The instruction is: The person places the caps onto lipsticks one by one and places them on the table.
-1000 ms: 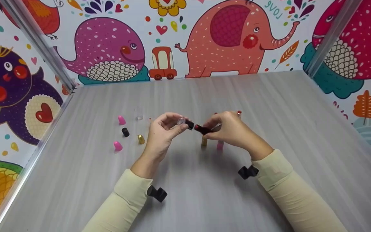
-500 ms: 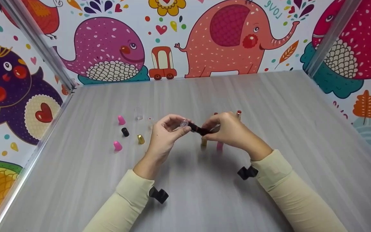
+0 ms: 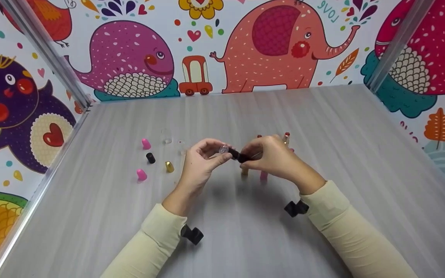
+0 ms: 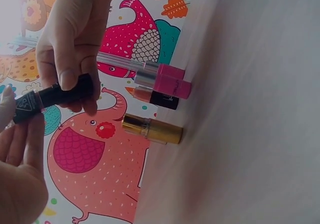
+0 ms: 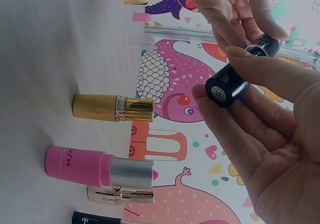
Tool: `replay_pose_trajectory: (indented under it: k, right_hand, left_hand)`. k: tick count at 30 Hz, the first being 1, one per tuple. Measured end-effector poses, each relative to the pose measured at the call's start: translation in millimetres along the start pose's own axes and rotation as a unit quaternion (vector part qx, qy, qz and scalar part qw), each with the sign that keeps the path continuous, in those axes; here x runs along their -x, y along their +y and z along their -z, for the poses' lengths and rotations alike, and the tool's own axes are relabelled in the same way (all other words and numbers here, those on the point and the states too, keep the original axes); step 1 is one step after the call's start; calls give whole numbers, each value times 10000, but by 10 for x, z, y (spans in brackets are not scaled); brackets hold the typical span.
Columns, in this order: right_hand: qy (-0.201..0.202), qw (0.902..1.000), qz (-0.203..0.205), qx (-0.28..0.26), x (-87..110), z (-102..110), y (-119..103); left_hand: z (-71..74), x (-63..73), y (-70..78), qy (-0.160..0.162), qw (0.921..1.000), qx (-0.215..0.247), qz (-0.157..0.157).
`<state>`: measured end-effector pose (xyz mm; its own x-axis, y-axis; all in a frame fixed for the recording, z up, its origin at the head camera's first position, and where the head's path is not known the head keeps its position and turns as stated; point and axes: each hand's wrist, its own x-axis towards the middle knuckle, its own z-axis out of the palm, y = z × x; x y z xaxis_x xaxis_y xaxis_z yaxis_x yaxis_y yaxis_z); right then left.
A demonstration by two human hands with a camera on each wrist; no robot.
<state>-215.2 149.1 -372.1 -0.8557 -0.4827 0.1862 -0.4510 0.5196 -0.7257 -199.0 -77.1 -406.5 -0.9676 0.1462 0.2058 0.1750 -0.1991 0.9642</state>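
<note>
In the head view my left hand [image 3: 199, 164] pinches a black lipstick cap [image 4: 25, 107] with a clear, faceted end [image 3: 224, 149]. My right hand [image 3: 276, 160] grips the black base of a lipstick [image 5: 227, 87], its round label facing the right wrist camera. Cap and base are in line, end to end, held above the table, and the red lipstick tip is hidden. Beyond my right hand several uncapped lipsticks stand upright, among them a gold one [image 5: 97, 107] and a pink one with a silver collar [image 5: 77, 166].
Loose caps stand left of my left hand: two pink caps [image 3: 146, 144], a black cap [image 3: 150, 158], a gold cap [image 3: 169, 166] and a clear cap [image 3: 167, 140]. Printed cartoon walls [image 3: 129, 58] border the grey table [image 3: 222, 247] at the back and sides.
One second ago the red lipstick tip showed in a gap between cap and base. My left hand has shifted slightly right, and the cap now covers the tip.
</note>
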Motion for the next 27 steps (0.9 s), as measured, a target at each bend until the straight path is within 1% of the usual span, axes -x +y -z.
replay_pose_trajectory:
  k: [6, 10, 21, 27]
  right_hand:
    - [28, 10000, 82, 26, 25, -18, -17]
    - [90, 9999, 104, 66, 41, -32, -21]
    - [164, 9993, 321, -21, 58, -87, -43]
    - [135, 9993, 291, -204, 56, -86, -31]
  left_hand:
    - [-39, 1, -17, -91, 9999, 31, -78]
    - [-48, 4, -46, -144, 9998, -37, -142]
    - [-33, 14, -90, -112, 9997, -75, -217]
    - [-33, 19, -89, -66, 9997, -100, -226]
